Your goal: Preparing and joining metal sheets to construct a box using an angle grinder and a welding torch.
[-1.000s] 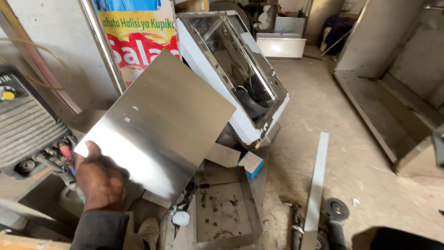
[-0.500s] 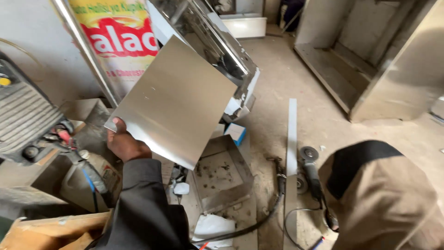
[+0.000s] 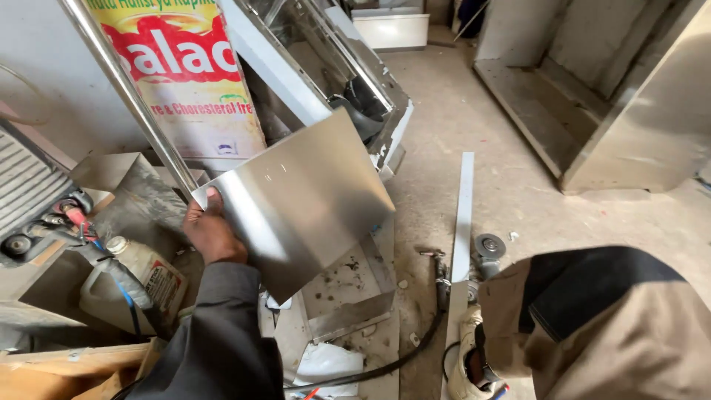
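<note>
Left hand (image 3: pixel 211 233) clamped on corner of bare steel sheet (image 3: pixel 304 196), held tilted above the floor (image 3: pixel 511 200). Right hand out of view. Angle grinder (image 3: pixel 485 248) lying beside metal strip (image 3: pixel 464 222).

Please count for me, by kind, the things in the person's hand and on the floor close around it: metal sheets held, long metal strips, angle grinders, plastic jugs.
Metal sheets held: 1, the shiny sheet gripped at its edge by the left hand
Long metal strips: 1, strip
Angle grinders: 1, grinder
Plastic jugs: 1, jug
Total: 4
</note>
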